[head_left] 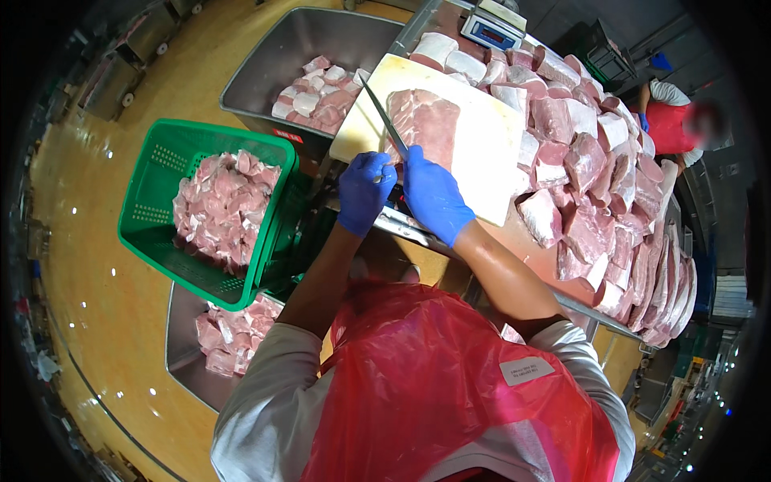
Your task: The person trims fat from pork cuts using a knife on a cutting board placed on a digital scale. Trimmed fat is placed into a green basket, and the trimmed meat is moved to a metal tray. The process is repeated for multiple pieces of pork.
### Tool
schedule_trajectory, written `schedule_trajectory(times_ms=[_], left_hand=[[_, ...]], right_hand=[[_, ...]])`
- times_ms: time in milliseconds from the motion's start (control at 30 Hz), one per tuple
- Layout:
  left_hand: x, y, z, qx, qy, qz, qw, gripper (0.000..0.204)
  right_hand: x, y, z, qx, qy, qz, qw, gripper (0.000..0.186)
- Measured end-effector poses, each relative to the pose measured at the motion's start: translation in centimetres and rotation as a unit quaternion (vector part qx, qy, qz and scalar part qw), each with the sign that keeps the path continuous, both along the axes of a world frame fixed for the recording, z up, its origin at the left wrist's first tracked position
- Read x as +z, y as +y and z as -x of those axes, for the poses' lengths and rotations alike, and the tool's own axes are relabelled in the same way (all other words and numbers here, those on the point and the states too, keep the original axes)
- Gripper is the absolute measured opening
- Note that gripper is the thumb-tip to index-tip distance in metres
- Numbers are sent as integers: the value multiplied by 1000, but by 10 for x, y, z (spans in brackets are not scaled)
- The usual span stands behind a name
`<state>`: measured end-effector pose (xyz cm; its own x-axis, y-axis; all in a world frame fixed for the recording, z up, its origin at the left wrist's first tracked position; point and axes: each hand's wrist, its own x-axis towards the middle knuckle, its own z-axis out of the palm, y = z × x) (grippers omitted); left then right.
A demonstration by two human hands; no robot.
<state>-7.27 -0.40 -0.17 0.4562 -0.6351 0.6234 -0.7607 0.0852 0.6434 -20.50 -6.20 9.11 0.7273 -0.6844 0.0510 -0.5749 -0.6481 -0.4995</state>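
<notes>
My right hand [434, 195], in a blue glove, is wrapped round the handle of a knife [384, 117]. Its long blade points away and to the left, crossing the left edge of a slab of raw meat [430, 127]. That slab lies flat on a white cutting board [491, 153]. Close beside, at the board's near edge, my left hand [366, 193] is also gloved in blue. Its fingers are curled closed; a small pale bit shows at them, too small to name.
Many large meat pieces [554, 120] are heaped on the table right of the board, with a scale [491, 32] behind. At left stand a green basket [152, 193] and metal bins [249, 68] [181, 337] of cut meat. A co-worker in a red apron [668, 127] is at far right.
</notes>
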Motion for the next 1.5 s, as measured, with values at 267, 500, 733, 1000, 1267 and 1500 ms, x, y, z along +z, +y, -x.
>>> schedule_trajectory(times_ms=[267,500,733,1000,1267,1500], left_hand=[[-3,3,-2,-12,39,39,998,10],[-7,15,-11,55,107,-32,992,6],[-1,-5,10,26,235,-2,972,14],[-10,-14,12,46,-1,4,999,18],[36,51,-19,137,209,-61,966,19],[61,100,-103,280,-193,-282,897,15]], right_hand=[[-5,7,50,58,237,40,969,20],[7,1,157,86,348,39,933,21],[32,11,82,79,171,32,981,22],[-13,-4,16,36,175,35,983,25],[1,-17,189,103,324,59,939,23],[-11,5,226,-86,32,22,996,12]])
